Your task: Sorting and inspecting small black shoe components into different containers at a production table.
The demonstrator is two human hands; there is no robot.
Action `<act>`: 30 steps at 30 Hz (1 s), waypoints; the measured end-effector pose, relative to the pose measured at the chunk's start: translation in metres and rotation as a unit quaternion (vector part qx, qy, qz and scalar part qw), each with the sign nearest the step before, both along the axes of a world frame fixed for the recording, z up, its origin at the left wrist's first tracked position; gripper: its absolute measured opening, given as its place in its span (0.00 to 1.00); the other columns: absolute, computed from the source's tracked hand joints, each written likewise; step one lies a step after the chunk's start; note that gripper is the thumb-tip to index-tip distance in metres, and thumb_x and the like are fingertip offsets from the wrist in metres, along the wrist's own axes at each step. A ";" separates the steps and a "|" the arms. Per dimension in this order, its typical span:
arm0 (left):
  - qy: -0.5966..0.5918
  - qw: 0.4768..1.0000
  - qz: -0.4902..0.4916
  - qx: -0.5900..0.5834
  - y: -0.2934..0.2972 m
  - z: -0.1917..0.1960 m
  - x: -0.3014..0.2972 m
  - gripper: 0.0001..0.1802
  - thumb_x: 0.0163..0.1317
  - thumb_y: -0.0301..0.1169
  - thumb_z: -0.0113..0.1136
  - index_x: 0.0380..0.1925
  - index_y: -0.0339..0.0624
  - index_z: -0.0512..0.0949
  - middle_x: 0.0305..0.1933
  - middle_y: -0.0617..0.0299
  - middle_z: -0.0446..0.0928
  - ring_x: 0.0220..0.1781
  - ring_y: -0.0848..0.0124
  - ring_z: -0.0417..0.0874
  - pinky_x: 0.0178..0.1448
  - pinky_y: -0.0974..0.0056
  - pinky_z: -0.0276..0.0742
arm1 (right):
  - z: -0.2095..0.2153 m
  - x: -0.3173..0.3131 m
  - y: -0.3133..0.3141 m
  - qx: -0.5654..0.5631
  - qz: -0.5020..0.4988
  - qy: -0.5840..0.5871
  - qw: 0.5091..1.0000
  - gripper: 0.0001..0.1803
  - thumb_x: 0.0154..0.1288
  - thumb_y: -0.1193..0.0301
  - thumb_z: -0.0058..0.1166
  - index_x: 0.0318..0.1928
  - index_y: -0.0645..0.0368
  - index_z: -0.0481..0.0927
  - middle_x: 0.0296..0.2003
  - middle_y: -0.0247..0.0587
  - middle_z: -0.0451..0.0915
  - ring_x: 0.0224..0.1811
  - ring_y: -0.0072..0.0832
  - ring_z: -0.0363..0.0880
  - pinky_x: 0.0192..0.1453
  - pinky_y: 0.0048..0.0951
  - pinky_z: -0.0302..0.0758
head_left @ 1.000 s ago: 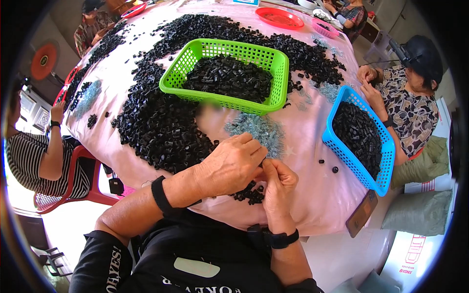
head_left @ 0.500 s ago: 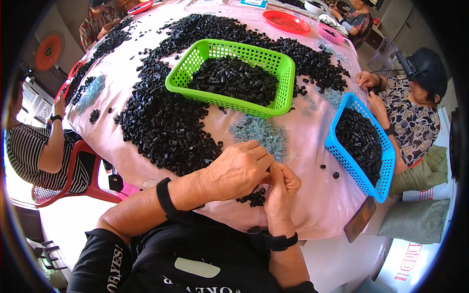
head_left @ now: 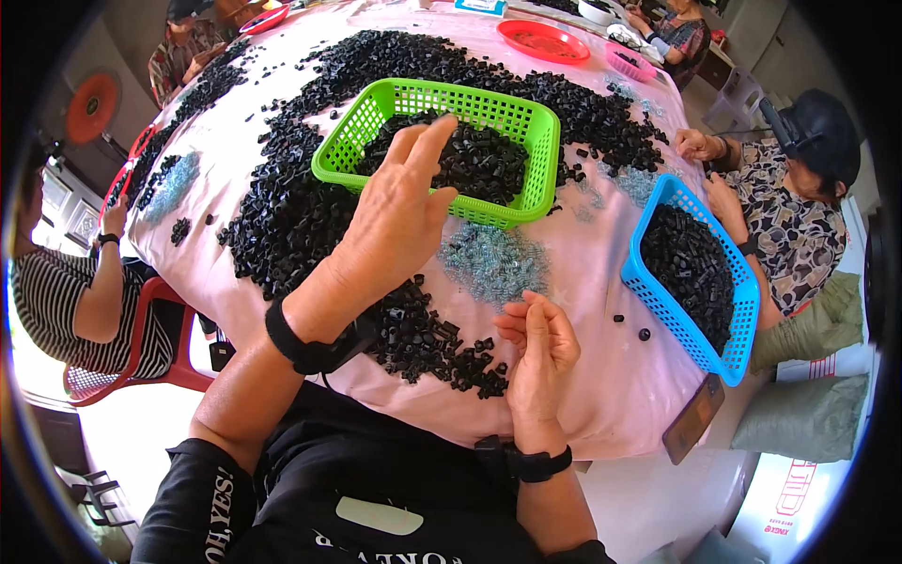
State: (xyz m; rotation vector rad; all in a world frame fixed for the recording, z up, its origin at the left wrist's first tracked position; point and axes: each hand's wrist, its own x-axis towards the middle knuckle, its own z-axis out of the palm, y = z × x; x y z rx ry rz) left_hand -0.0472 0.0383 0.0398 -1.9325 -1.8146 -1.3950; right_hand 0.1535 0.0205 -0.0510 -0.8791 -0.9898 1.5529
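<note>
My left hand (head_left: 399, 202) is raised over the near rim of a green perforated basket (head_left: 338, 178). Its fingers are stretched out, and no object shows in them. Small black plastic parts (head_left: 484, 164) fill the basket. Lower down, my right hand (head_left: 541, 352) is closed, thumb against curled fingers; whatever it may hold is too small to make out. Between the hands and the basket lies a heap of small clear, bluish pieces (head_left: 493, 263). A large pile of black parts (head_left: 291, 226) spreads to the left, with a strip (head_left: 442, 343) trailing toward my right hand.
A blue basket (head_left: 691, 329) of black parts stands at the right, beside a phone (head_left: 693, 419) on the table edge. Pink cloth (head_left: 601, 395) covers the table. Co-workers sit around it, one close by at the right (head_left: 785, 193). A red tray (head_left: 543, 41) lies at the back.
My hands have come apart. The left has gone up and away to the green basket, its fingers opening out; the right has stayed nearly in place.
</note>
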 end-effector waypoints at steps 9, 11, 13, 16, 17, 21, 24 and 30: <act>0.123 0.946 -0.031 -0.298 -0.033 -0.041 -0.012 0.04 0.59 0.26 0.59 0.29 0.38 0.81 0.33 0.50 0.81 0.40 0.49 0.83 0.43 0.51 0.78 | -0.004 -0.001 0.000 0.003 -0.007 -0.024 1.000 0.14 0.78 0.69 0.50 0.53 0.67 0.78 0.41 0.43 0.83 0.37 0.28 0.85 0.43 0.25 0.80; 0.137 0.938 -0.012 -0.318 -0.035 -0.040 -0.017 0.04 0.59 0.26 0.59 0.29 0.39 0.81 0.33 0.51 0.81 0.40 0.49 0.83 0.44 0.50 0.78 | -0.003 -0.001 0.000 -0.001 -0.006 -0.023 1.000 0.14 0.78 0.69 0.50 0.54 0.67 0.78 0.41 0.43 0.83 0.37 0.28 0.85 0.43 0.25 0.80; 0.161 0.914 -0.011 -0.372 -0.036 -0.036 -0.019 0.04 0.56 0.25 0.59 0.30 0.39 0.82 0.33 0.51 0.81 0.41 0.50 0.83 0.45 0.50 0.78 | -0.001 0.000 0.000 0.002 -0.011 -0.026 1.000 0.13 0.78 0.69 0.50 0.54 0.67 0.77 0.42 0.44 0.83 0.38 0.28 0.85 0.44 0.26 0.81; 0.157 0.901 -0.016 -0.403 -0.037 -0.040 -0.020 0.05 0.53 0.24 0.59 0.29 0.39 0.82 0.34 0.50 0.81 0.41 0.49 0.83 0.46 0.50 0.79 | -0.001 0.001 0.000 0.006 -0.005 -0.021 1.000 0.13 0.78 0.70 0.50 0.54 0.67 0.77 0.43 0.45 0.83 0.39 0.29 0.85 0.46 0.27 0.82; 0.157 0.901 -0.015 -0.404 -0.037 -0.039 -0.020 0.05 0.53 0.24 0.59 0.29 0.39 0.82 0.34 0.50 0.81 0.41 0.49 0.83 0.46 0.50 0.79 | -0.001 0.001 0.000 0.006 -0.005 -0.021 1.000 0.13 0.78 0.70 0.50 0.54 0.67 0.77 0.43 0.45 0.83 0.39 0.29 0.85 0.46 0.27 0.82; 0.165 0.906 -0.036 -0.389 -0.038 -0.044 -0.018 0.07 0.51 0.22 0.58 0.31 0.37 0.82 0.35 0.48 0.81 0.42 0.48 0.83 0.47 0.50 0.79 | 0.000 0.000 -0.001 0.026 0.005 -0.003 1.000 0.12 0.78 0.73 0.49 0.54 0.68 0.77 0.45 0.46 0.82 0.41 0.30 0.85 0.48 0.29 0.83; 0.156 0.912 -0.054 -0.375 -0.037 -0.046 -0.016 0.09 0.50 0.21 0.57 0.32 0.37 0.82 0.34 0.48 0.81 0.41 0.47 0.83 0.47 0.49 0.78 | -0.001 0.000 -0.001 0.036 0.008 0.000 0.999 0.12 0.78 0.74 0.48 0.54 0.68 0.77 0.46 0.47 0.82 0.42 0.30 0.85 0.49 0.30 0.83; 0.097 0.934 -0.125 -0.319 -0.041 -0.037 -0.004 0.07 0.51 0.21 0.59 0.31 0.37 0.82 0.32 0.50 0.79 0.40 0.48 0.82 0.46 0.49 0.78 | -0.002 0.000 0.000 0.029 0.002 -0.009 1.000 0.11 0.77 0.75 0.48 0.53 0.68 0.78 0.45 0.46 0.82 0.42 0.29 0.85 0.49 0.29 0.83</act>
